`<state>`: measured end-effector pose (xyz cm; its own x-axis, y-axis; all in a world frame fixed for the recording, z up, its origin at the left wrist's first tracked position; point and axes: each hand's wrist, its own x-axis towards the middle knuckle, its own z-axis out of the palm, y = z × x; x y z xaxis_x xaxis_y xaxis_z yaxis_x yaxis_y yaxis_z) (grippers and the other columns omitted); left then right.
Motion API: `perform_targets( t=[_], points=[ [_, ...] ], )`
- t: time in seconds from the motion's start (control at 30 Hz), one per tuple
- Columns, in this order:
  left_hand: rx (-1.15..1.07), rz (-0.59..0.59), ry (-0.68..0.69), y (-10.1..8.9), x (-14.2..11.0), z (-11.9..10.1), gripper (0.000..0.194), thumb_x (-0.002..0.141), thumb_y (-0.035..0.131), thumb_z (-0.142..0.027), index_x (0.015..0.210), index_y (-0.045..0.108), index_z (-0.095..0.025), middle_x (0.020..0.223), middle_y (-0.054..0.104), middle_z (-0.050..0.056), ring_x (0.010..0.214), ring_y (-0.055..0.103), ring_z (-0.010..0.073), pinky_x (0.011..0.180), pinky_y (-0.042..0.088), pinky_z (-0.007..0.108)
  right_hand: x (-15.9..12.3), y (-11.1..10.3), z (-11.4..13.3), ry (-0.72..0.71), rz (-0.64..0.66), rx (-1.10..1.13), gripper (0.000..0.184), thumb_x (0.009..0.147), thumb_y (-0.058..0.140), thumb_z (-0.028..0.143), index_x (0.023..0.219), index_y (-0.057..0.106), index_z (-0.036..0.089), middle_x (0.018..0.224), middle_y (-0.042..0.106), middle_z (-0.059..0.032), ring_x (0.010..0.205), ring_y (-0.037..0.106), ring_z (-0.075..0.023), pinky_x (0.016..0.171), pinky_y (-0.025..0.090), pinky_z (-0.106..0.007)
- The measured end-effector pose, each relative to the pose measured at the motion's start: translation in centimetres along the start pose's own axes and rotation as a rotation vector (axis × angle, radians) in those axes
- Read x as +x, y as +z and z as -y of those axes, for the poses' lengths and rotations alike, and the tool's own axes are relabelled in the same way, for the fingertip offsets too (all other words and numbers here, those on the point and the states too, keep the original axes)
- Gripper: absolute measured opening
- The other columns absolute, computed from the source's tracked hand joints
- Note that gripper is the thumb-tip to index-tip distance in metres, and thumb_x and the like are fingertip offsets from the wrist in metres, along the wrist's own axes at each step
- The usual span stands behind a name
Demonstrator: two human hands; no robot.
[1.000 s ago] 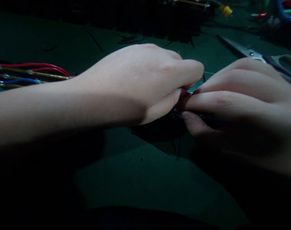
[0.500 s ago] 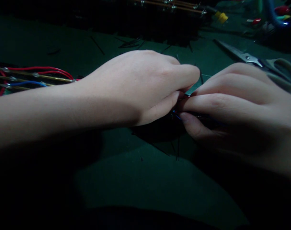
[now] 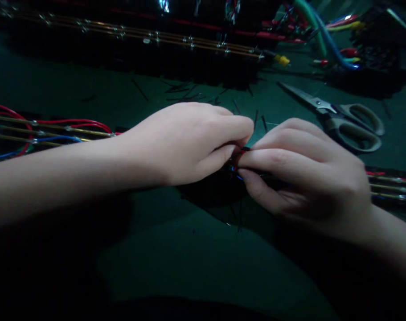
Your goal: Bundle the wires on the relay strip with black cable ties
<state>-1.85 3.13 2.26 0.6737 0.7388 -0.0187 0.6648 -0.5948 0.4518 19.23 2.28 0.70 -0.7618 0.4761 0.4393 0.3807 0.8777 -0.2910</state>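
Observation:
My left hand is closed, knuckles up, with its fingertips hidden beneath it. Close against it, my right hand pinches with thumb and forefinger at thin red and blue wires. A small black piece shows between the two hands, too dark to name. Both hands work over a long dark strip with brass-coloured rods, which comes out past my left forearm and again right of my right wrist. Red wires and a blue wire run along its left part.
Scissors lie beyond my right hand. Thin black offcuts are scattered on the green table top. At the back lies another rod strip with a yellow connector, near blue and green cables.
The camera view has shifted, so more of the back and the whole scissors show. Both hands stay together at the wires in nearly the same pose.

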Motion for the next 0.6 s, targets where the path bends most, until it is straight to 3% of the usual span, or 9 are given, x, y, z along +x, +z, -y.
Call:
perform_targets(
  t=[0.3,0.43,0.6],
  points=[
    [-0.042,-0.042,0.024,0.0,-0.2,0.32,0.021,0.088,0.046,-0.02,0.094,0.066,-0.022,0.093,0.068,0.0,0.088,0.064,0.0179,0.075,0.046,0.028,0.33,-0.37,0.36,0.189,-0.051,0.043,0.013,0.085,0.059,0.01,0.093,0.058,0.02,0.081,0.062,-0.0034,0.076,0.058,-0.0168,0.069,0.05,-0.032],
    [-0.02,-0.049,0.04,0.0,-0.25,0.2,0.02,0.089,0.046,-0.02,0.093,0.065,-0.022,0.09,0.068,0.001,0.088,0.064,0.0175,0.075,0.045,0.027,0.48,-0.43,0.04,0.183,-0.038,0.041,0.005,0.087,0.058,0.014,0.089,0.06,0.019,0.081,0.063,-0.0046,0.077,0.06,-0.0178,0.066,0.05,-0.032],
    [-0.016,-0.053,0.059,0.03,-0.29,0.3,0.019,0.09,0.046,-0.021,0.094,0.065,-0.021,0.09,0.068,0.001,0.088,0.064,0.0168,0.074,0.045,0.026,0.46,-0.45,0.06,0.211,-0.029,0.057,0.008,0.088,0.057,0.014,0.088,0.062,0.021,0.083,0.065,-0.0047,0.079,0.063,-0.0189,0.064,0.049,-0.032]
  ],
)
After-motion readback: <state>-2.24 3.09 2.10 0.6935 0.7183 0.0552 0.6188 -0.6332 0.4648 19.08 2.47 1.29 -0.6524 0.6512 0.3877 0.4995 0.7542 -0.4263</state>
